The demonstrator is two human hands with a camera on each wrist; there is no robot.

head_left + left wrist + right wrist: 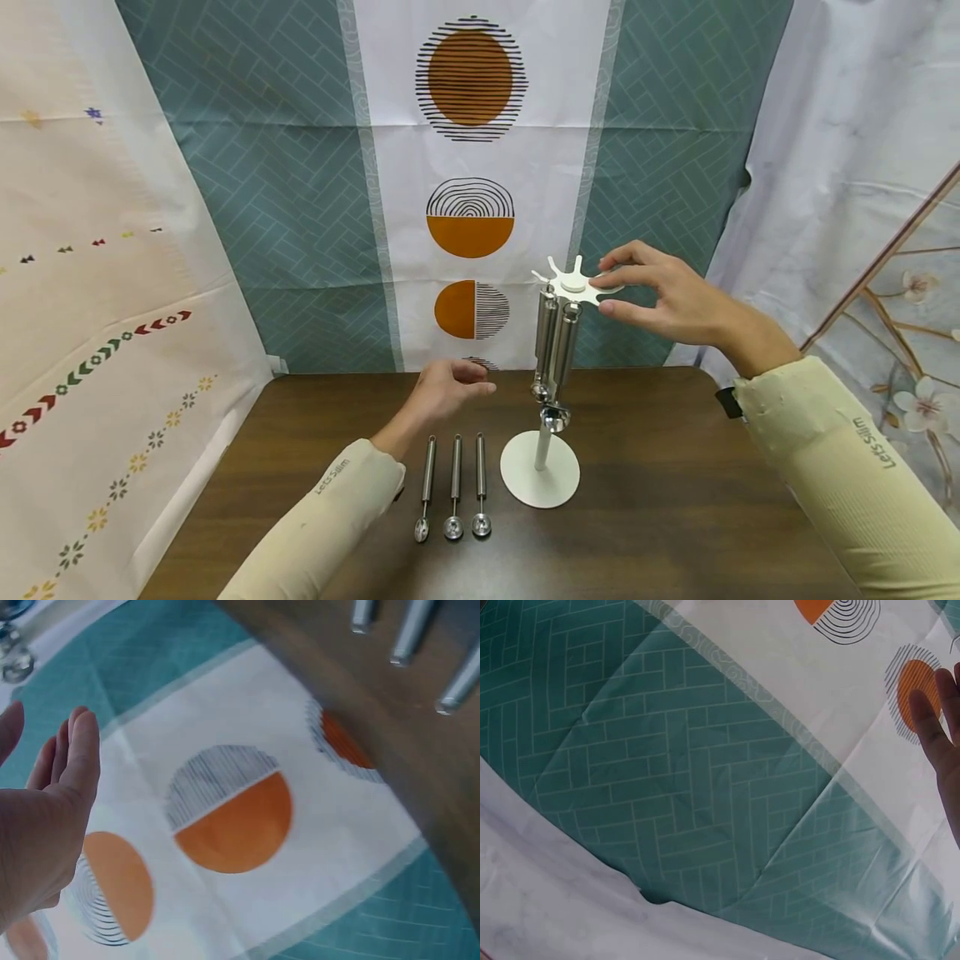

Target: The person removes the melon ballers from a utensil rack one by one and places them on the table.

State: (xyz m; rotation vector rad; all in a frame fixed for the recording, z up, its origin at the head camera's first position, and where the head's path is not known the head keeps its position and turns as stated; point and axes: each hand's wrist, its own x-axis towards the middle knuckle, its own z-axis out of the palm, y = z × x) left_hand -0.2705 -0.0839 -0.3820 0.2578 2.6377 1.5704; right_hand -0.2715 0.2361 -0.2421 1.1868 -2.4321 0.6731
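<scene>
My right hand [648, 292] is at the top of a white utensil stand [547, 475], its fingertips at the hub and prongs of the star-shaped rack [574, 283]. The fingers are extended, with the thumb apart from them. Several steel utensils [564, 346] with tubular handles hang from the rack's prongs, heads down and partly overlapping. My left hand [442, 390] hovers over the table's back part, left of the stand, holding nothing. In the left wrist view, the left hand [52, 787] has its fingers straight. The right wrist view shows part of the right hand [943, 735].
Three small steel utensils [456, 475] with round or oval heads lie side by side on the brown wooden table [645, 500], left of the stand's round base. A patterned curtain [300, 208] hangs behind the table, with pale cloths at both sides.
</scene>
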